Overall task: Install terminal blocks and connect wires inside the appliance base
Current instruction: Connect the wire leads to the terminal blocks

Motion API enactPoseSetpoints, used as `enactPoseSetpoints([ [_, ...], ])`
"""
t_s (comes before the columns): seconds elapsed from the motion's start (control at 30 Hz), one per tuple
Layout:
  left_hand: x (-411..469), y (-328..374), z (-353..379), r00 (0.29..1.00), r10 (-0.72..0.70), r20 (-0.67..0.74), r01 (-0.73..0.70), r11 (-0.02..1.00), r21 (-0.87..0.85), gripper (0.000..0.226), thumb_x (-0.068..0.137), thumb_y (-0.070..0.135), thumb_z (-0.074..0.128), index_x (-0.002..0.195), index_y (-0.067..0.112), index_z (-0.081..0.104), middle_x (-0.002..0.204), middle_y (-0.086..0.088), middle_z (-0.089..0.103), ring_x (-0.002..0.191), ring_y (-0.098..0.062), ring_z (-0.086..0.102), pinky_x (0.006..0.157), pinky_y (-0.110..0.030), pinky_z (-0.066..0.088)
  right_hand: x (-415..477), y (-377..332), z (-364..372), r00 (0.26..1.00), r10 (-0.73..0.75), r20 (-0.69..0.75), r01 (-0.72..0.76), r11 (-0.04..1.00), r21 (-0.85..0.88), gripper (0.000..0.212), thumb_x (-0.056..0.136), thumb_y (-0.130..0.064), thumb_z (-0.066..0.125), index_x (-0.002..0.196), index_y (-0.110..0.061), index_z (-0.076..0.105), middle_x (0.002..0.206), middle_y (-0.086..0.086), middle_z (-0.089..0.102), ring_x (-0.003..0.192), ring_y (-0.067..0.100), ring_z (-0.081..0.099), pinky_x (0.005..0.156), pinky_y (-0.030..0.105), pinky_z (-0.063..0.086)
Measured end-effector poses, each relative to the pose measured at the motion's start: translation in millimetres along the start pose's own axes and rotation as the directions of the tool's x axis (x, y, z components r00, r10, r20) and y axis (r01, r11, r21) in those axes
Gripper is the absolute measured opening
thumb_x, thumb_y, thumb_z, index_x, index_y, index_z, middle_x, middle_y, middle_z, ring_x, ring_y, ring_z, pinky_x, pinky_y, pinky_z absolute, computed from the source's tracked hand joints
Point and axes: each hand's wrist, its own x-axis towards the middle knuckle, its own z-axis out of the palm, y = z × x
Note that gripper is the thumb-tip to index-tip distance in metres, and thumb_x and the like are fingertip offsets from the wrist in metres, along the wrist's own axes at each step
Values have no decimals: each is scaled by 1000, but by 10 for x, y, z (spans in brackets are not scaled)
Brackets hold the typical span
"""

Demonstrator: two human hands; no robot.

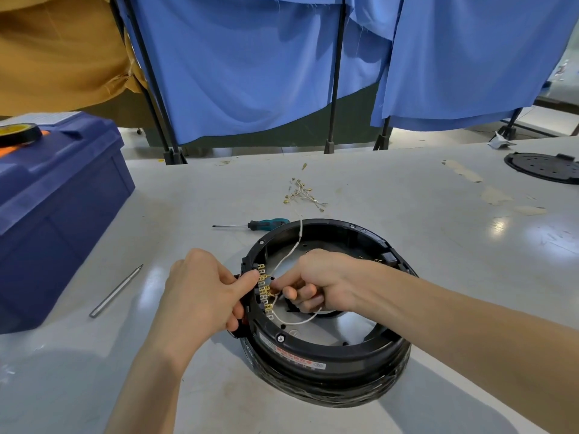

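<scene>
I see blue curtains [250, 73] hanging across the back, and in front of them the pale grey table [360, 189] that fills most of my view. A big blue box [62, 214] stands at the left edge of the table with a roll of black tape [18, 133] lying on its lid.

The round black base [329, 355] sits on the table, near me and a little right of centre, with its open side up. My left hand [200, 292] grips the left wall of the base, fingers curled round the outside and thumb pressed over the rim. My right hand [322, 277] reaches inside the ring, its fingers curled and pinching the end of a white wire [289, 256] against the row of brass terminals [265, 296] on the inner left wall. The wire loops up over the far rim.

A black perforated disc [542, 170] lies far off to the right. A green-handled screwdriver [253, 225] rests just behind the base, and a thin metal rod [116, 291] lies left of my hands. A small bundle of spare wires [300, 192] sits beyond the base.
</scene>
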Motion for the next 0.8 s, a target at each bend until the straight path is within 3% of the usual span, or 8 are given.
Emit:
enactPoseSetpoints([
  [0.33,0,1,26,1000,7,-31,-8,999,-53,50,82,36,73,44,5,63,33,-1,54,24,-7,45,29,-8,26,23,-5,8,999,-10,-51,8,999,-43,20,92,5,54,73,0,55,45,6,46,26,5,26,27,15,18],
  [0.6,42,-33,40,1000,11,11,-9,987,-160,44,82,30,75,50,1,64,37,-5,57,27,-10,46,32,-14,33,49,13,73,992,-41,-115,30,994,-104,18,86,6,58,70,-4,57,45,6,43,28,6,24,31,15,16],
  [0.8,12,-11,8,1000,-12,17,14,989,-150,49,80,35,75,49,1,63,35,-6,55,26,-11,44,31,-14,33,32,-36,-2,1000,6,-19,-8,995,-98,21,90,5,57,69,-1,58,47,6,44,27,5,23,29,15,16],
])
